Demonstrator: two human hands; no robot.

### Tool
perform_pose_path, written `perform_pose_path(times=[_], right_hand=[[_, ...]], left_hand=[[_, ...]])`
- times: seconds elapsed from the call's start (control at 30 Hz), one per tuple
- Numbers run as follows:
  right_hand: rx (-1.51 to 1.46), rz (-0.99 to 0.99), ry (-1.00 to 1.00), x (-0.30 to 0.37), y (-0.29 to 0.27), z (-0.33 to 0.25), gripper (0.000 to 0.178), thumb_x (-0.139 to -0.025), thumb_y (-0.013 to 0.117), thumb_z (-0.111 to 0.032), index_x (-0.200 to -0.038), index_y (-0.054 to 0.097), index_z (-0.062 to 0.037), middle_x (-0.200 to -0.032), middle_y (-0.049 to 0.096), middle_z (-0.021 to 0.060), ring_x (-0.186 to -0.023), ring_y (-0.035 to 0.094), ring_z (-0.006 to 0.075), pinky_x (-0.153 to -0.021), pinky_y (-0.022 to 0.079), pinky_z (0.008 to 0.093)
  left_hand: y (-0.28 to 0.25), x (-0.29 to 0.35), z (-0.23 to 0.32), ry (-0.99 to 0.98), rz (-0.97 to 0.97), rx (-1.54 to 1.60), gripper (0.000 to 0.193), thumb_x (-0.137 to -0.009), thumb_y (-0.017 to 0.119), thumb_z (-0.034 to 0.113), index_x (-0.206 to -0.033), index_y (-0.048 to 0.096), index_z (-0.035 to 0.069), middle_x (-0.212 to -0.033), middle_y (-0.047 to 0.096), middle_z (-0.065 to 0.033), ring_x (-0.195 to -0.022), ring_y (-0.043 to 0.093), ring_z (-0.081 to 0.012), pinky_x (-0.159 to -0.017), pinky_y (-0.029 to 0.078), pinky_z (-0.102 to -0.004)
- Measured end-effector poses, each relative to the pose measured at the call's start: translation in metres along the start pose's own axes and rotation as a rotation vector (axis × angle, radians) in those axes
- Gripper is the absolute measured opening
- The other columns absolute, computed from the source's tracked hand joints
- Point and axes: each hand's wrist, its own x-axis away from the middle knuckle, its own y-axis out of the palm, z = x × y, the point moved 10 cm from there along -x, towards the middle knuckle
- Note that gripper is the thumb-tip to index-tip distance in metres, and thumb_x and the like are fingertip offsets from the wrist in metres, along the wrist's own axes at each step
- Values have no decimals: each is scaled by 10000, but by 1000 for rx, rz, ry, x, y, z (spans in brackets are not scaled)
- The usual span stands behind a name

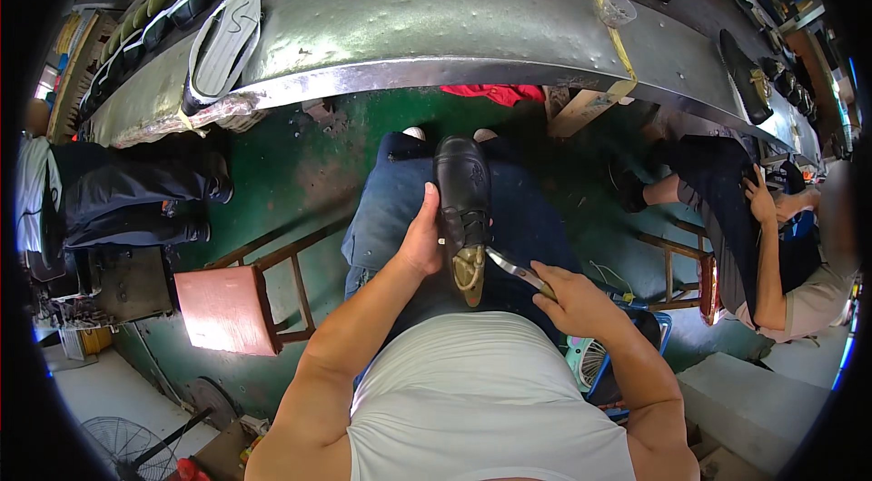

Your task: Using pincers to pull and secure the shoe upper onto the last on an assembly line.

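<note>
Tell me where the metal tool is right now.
In the head view, just right of centre: the metal tool is in the right hand, its tip close beside the heel end of the black shoe that the left hand holds.

Shoe [463, 181] sits over your lap, your left hand [421, 240] at its left, tool [522, 272] in your right hand [574, 299] at its right. Bench [436, 22] lies ahead, sole [222, 49] on its left, cup [619, 9] on its right. Stool [225, 304] stands left, co-worker [772, 286] right.

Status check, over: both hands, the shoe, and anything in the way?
Left hand holding black shoe, toe pointing forward. Right hand gripping metal tool, its tip by the shoe's opening. Nothing seen blocking the tool.
</note>
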Motion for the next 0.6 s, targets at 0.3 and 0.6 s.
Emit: perform_pose_path(times=[0.3,0.6], right_hand=[[577,-104,202,0,7,-1,351,-903,625,-146,-1172,560,69,-1039,669,229,-955,668,377,-796,540,453],[157,-186,212,73,11,-6,254,-903,624,-184,-1067,618,10,-888,677,222,-813,667,412,-725,540,484]], left_hand=[[-49,-10,-25,56,319,-247,924,-872,735,473,-1480,293,-65,-1314,565,-217,-1200,575,-297,-1010,476,-394],[-59,-21,-32,-174,239,101,496,-958,615,418,-1190,616,-20,-1049,692,-177,-889,701,-299,-803,588,-461]])
